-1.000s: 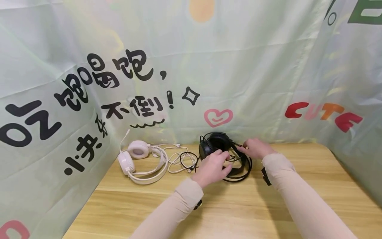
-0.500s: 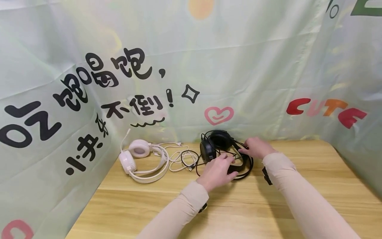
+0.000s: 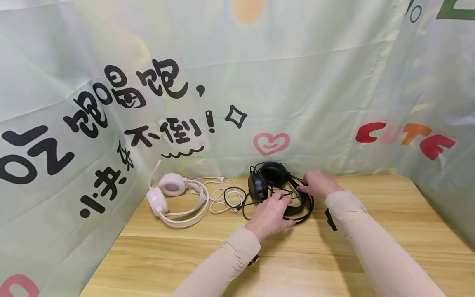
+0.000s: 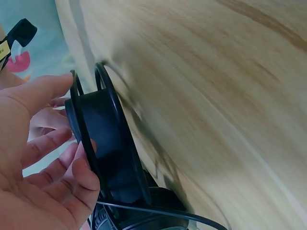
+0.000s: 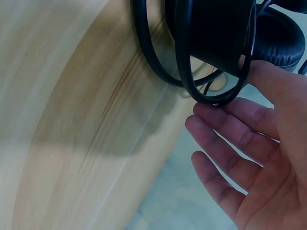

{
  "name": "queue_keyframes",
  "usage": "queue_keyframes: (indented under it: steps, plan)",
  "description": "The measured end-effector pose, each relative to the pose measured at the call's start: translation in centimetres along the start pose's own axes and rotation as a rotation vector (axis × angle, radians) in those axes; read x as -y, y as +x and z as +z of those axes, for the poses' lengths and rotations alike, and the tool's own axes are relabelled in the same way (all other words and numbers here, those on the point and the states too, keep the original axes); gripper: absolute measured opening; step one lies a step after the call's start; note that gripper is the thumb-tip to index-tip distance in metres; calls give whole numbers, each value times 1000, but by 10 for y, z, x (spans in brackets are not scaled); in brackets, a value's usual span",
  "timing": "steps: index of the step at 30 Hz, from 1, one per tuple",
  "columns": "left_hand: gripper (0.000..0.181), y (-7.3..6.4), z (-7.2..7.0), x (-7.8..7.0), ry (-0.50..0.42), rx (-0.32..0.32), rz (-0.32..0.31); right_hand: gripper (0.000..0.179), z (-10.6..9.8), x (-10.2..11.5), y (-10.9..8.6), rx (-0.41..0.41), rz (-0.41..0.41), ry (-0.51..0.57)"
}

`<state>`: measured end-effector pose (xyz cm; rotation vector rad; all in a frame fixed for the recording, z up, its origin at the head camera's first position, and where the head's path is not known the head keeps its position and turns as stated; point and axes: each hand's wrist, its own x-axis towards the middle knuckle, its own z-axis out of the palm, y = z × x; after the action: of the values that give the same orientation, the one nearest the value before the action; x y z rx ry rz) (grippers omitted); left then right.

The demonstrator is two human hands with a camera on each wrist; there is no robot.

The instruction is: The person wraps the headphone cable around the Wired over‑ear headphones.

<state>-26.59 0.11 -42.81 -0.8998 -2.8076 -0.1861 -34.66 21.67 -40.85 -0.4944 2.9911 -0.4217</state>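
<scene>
A pair of black headphones point(image 3: 257, 187) lies near the back of the table, cups at the far left and headband toward the front right. My left hand point(image 3: 270, 216) grips the near part of the headband. In the left wrist view, its thumb and fingers pinch the outer rim of the wide black strap point(image 4: 105, 129). Over at the far right side of the band, my right hand point(image 3: 320, 185) pinches it between thumb and index finger. The right wrist view has the other fingers spread below the curved tubes, and a padded ear cup point(image 5: 280, 38) shows behind.
White headphones point(image 3: 157, 200) with a raised thin microphone lie to the left, their white cable coiled beside them. Black cable loops overlap those white coils. A printed fabric wall point(image 3: 315, 103) rises close behind the wooden table point(image 3: 293, 264).
My left hand has shifted slightly right and down onto the near headband. My right hand has closed in on the band's right side. The black headphones stay nearly in place.
</scene>
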Motion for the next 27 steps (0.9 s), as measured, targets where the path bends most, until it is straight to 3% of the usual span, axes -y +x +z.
queue_keyframes:
  steps: [8, 27]
  plan:
    - [58, -2, 4, 3, 15, -31, 32, 34, -2, 6, -6, 14, 13, 1]
    - [39, -15, -5, 18, -5, -15, 117, 45, 4, 8, -17, -21, -16, -20]
